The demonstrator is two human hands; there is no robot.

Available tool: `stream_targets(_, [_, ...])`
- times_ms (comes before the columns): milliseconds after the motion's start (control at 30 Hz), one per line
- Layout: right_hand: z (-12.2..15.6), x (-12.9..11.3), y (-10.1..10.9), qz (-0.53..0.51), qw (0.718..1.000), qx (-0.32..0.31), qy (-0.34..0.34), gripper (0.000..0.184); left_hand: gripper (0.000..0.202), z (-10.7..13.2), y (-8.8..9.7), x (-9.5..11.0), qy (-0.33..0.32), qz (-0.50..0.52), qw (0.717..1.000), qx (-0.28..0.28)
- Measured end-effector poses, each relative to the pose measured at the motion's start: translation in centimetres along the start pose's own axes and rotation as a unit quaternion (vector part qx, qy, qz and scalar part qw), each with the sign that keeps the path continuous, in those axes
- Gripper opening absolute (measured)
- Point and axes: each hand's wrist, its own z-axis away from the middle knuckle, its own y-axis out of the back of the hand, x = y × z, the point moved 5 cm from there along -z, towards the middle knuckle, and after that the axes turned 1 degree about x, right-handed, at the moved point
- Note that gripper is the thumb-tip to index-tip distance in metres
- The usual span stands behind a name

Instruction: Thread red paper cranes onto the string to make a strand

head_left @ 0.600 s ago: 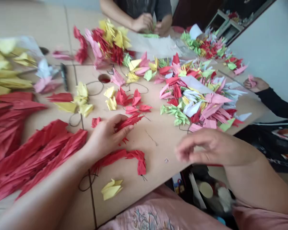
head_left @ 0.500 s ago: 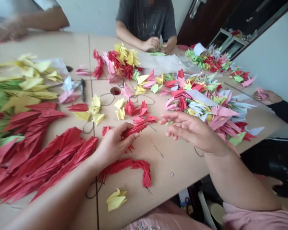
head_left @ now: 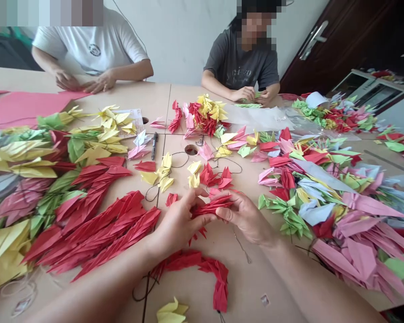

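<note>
Nearest, a yellow paper piece (head_left: 172, 311) lies on the table (head_left: 245, 291), and just past it a red paper chain (head_left: 218, 278) bends round like a hook. Right of that chain there's a bare stretch under the right forearm, reaching to the pink papers (head_left: 360, 260) heaped near the table's right edge. The left side is tighter: long red strands (head_left: 104, 233) lie close along that forearm.

Beyond the chain the two hands meet over a red paper bundle (head_left: 210, 207), almost fingertip to fingertip. The left hand (head_left: 180, 215) pinches one end between thumb and curled fingers; the right hand (head_left: 251, 215) grips the other end, thumb in front.

Farther on sit small red and yellow pieces, a round hole (head_left: 191, 150) in the tabletop and a black pen (head_left: 154, 146). Across the table, a person in white (head_left: 94, 49) and a person in dark grey (head_left: 242, 63) handle paper.
</note>
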Motion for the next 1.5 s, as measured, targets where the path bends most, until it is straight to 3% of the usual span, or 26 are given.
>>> stream_targets(133, [-0.2, 0.1, 0.2, 0.050, 0.998, 0.028, 0.029, 0.027, 0.042, 0.3, 0.2, -0.2, -0.032, -0.067, 0.997, 0.018])
stream_targets(300, [-0.4, 0.3, 1.3, 0.042, 0.997, 0.055, 0.046, 0.026, 0.054, 0.2, 0.5, 0.0, -0.020, -0.044, 0.999, 0.026])
stream_targets(433, [-0.4, 0.1, 1.4, 0.041, 0.997, 0.044, 0.057, 0.023, 0.058, 0.0, 0.5, 0.0, -0.012, -0.040, 0.999, 0.023])
stream_targets(667, [-0.2, -0.3, 0.7, 0.076, 0.995, 0.004, 0.060, 0.018, 0.067, 0.3, 0.3, -0.1, -0.063, -0.113, 0.992, 0.003])
stream_targets(1067, [0.1, -0.3, -0.1, 0.060, 0.997, -0.035, 0.032, 0.023, 0.076, 0.3, -0.1, -0.1, -0.116, -0.127, 0.985, 0.007])
stream_targets(1267, [0.1, -0.3, 0.1, 0.070, 0.997, -0.011, 0.034, 0.026, 0.078, 0.5, -0.1, 0.2, -0.116, -0.138, 0.984, 0.001])
stream_targets(1500, [-0.2, 0.6, 0.8, 0.005, 0.999, 0.019, 0.029, 0.025, 0.078, 0.3, 0.1, 0.2, -0.103, -0.154, 0.983, 0.001])
